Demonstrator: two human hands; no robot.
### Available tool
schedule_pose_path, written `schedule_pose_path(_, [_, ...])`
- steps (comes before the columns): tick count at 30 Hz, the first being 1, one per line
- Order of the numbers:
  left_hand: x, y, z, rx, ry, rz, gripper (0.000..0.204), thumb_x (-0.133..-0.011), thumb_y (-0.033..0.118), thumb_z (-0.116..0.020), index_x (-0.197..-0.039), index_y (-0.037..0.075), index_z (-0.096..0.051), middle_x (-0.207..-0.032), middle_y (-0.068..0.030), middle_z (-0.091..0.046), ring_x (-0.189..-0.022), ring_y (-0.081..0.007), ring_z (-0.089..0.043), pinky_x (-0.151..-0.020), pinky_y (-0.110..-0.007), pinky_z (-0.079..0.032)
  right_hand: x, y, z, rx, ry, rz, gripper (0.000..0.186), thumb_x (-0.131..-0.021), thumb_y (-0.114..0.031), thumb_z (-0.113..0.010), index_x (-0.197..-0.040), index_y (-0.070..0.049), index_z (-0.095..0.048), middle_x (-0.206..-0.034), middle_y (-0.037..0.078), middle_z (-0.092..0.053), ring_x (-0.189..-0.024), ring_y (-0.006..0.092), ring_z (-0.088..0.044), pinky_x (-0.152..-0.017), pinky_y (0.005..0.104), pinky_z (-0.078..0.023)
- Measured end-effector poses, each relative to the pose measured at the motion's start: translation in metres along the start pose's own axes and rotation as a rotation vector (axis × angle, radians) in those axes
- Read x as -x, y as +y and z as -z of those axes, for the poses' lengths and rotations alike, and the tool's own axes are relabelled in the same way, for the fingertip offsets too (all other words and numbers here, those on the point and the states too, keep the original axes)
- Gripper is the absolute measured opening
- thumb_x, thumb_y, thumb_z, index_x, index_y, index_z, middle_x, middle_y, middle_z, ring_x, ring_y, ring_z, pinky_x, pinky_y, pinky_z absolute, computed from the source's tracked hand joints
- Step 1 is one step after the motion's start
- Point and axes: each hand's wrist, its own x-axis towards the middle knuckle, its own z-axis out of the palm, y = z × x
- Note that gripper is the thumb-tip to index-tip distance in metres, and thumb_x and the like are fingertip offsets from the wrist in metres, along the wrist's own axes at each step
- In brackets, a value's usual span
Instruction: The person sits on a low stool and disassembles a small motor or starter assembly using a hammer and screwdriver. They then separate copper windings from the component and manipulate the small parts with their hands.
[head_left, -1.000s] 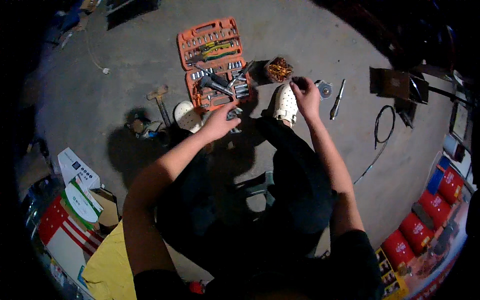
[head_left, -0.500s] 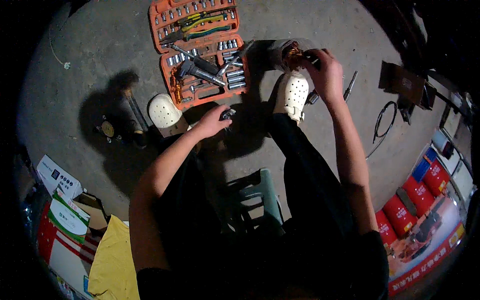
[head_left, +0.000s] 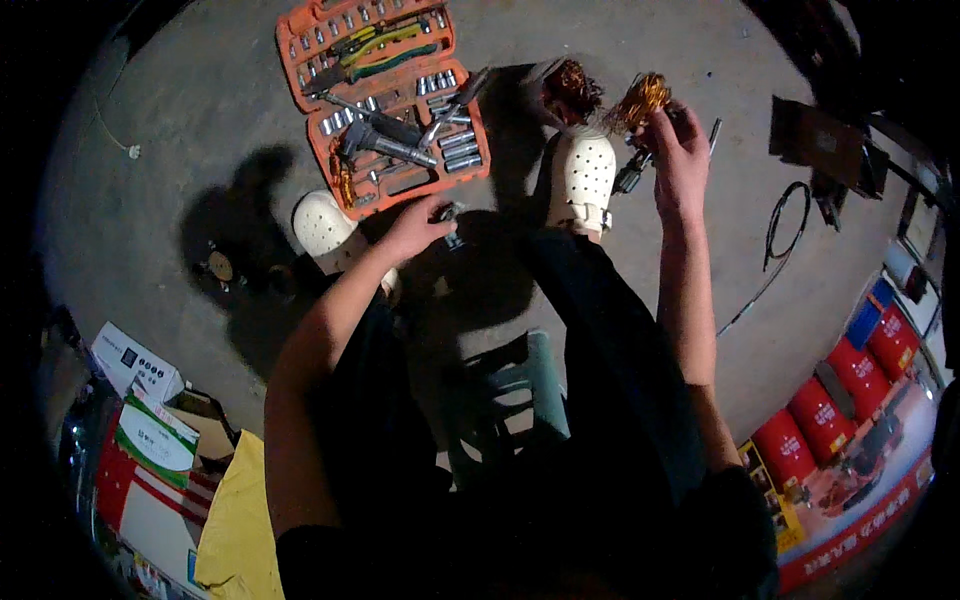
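My right hand (head_left: 682,160) is up in front of me, and my fingers are pinched shut on a tangle of thin copper wire (head_left: 640,98). The wire sticks up past my fingertips, above my white shoe (head_left: 583,178). Just beside it on the floor sits another clump of wire (head_left: 570,86), darker and more brown.

My left hand (head_left: 418,225) is down low near the floor, right below the orange tool case. My fingers are curled around a small dark metal part (head_left: 450,214). I cannot tell what the part is.

The orange tool case (head_left: 383,95) lies open and flat on the grey floor (head_left: 180,130). It is full of shiny sockets in rows, a big silver ratchet handle (head_left: 385,143) and some tools with green and yellow grips at the top.

My other white shoe (head_left: 325,225) is left of my left hand.

At the bottom left there are boxes: a white box (head_left: 135,362), then a green and white box (head_left: 155,440), then a red and white one, with a yellow cloth (head_left: 240,520) beside them. On the right edge stand red drums (head_left: 825,410) in a row, with a black cable (head_left: 785,225) on the floor above them.
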Motion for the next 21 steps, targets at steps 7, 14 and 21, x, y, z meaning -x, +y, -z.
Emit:
schedule_pose_path(7, [0.003, 0.025, 0.003, 0.061, 0.051, -0.162, 0.054, -0.085, 0.018, -0.065, -0.131, 0.002, -0.042, -0.125, -0.0111, -0.052, -0.111, -0.0211, -0.052, -0.096, -0.033, -0.041, 0.004, -0.001, -0.032, 0.802, -0.079, 0.500, 0.036, -0.079, -0.012, -0.068, -0.111, -0.004, -0.055, -0.099, 0.015, -0.065, -0.080, 0.0264, -0.066, -0.068, 0.0340, -0.052])
schedule_pose_path(14, [0.015, 0.030, 0.009, -0.314, 0.151, -0.131, 0.052, -0.081, 0.017, -0.066, -0.126, 0.002, -0.045, -0.116, -0.0175, -0.057, -0.107, -0.0296, -0.056, -0.090, -0.038, -0.045, -0.015, 0.033, -0.006, 0.862, -0.038, 0.103, 0.039, -0.088, -0.029, -0.059, -0.113, 0.000, -0.056, -0.074, 0.013, -0.061, -0.064, 0.0229, -0.058, -0.061, 0.0339, -0.046])
schedule_pose_path(21, [0.039, 0.036, 0.027, -0.431, 0.453, -0.224, 0.040, -0.079, 0.022, -0.068, -0.110, 0.002, -0.057, -0.100, -0.0146, -0.059, -0.092, -0.0306, -0.060, -0.078, -0.040, -0.048, -0.028, 0.033, -0.008, 0.646, -0.135, 0.131, 0.034, -0.095, -0.018, -0.045, -0.122, 0.000, -0.054, -0.074, 0.007, -0.064, -0.061, 0.0108, -0.057, -0.056, 0.0257, -0.046])
